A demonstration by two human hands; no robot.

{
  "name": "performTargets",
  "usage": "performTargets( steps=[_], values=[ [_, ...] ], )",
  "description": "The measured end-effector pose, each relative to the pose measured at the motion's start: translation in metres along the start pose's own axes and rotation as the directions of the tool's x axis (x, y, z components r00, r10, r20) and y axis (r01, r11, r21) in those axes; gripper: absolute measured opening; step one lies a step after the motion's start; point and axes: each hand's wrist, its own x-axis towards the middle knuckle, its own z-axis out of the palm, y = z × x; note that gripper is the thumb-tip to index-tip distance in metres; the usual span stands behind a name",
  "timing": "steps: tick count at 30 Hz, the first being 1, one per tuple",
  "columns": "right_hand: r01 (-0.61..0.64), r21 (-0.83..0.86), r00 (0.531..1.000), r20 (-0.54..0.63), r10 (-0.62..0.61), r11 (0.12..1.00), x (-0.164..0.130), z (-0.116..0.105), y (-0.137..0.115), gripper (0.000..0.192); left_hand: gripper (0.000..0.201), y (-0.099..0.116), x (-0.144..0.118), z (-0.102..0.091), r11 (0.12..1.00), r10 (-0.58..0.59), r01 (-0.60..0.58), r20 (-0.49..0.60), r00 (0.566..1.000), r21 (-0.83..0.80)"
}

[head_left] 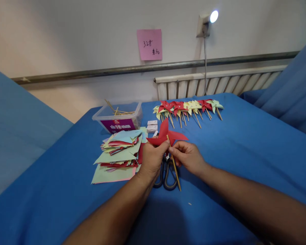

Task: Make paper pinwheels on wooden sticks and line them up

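A red paper pinwheel (164,131) is held up in front of me, its wooden stick (175,166) slanting down to the right. My left hand (154,154) pinches it from the left, close to where the stick meets the paper. With thumb and fingers, my right hand (187,154) grips the upper part of the stick from the other side. Below the hands lie scissors (170,186) with dark handles; their blades are mostly covered. Just left of my left hand is a pile of coloured paper sheets (117,156).
Finished pinwheels (191,108) in red, yellow and green lie in a row at the back. A clear plastic box (139,115) with wooden sticks stands back left. Small white boxes (152,126) sit beside it. Blue cloth (232,146) covers the table; a radiator (219,80) is behind.
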Motion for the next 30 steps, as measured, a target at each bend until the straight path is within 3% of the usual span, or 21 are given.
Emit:
performTargets(
  steps=[6, 13, 23, 30],
  values=[
    [0.076, 0.106, 0.986, -0.156, -0.059, 0.991, 0.008, -0.016, 0.0, 0.034, 0.024, 0.004, 0.0, 0.0, 0.996, -0.089, 0.089, 0.015, 0.996, -0.019],
    [0.064, 0.154, 0.998, -0.019, -0.062, 0.986, 0.014, -0.025, -0.001, 0.022, 0.026, 0.001, -0.011, 0.006, 0.989, -0.132, 0.125, 0.093, 0.987, 0.075],
    [0.013, 0.199, 1.0, 0.002, -0.013, 0.98, 0.017, -0.025, 0.002, 0.023, 0.027, -0.002, -0.012, 0.006, 0.983, -0.149, 0.136, 0.106, 0.983, 0.124],
    [0.01, 0.19, 1.0, -0.018, -0.007, 0.982, 0.017, -0.023, -0.001, 0.027, 0.026, 0.0, -0.013, 0.007, 0.986, -0.168, 0.164, 0.119, 0.979, 0.04]
  ],
)
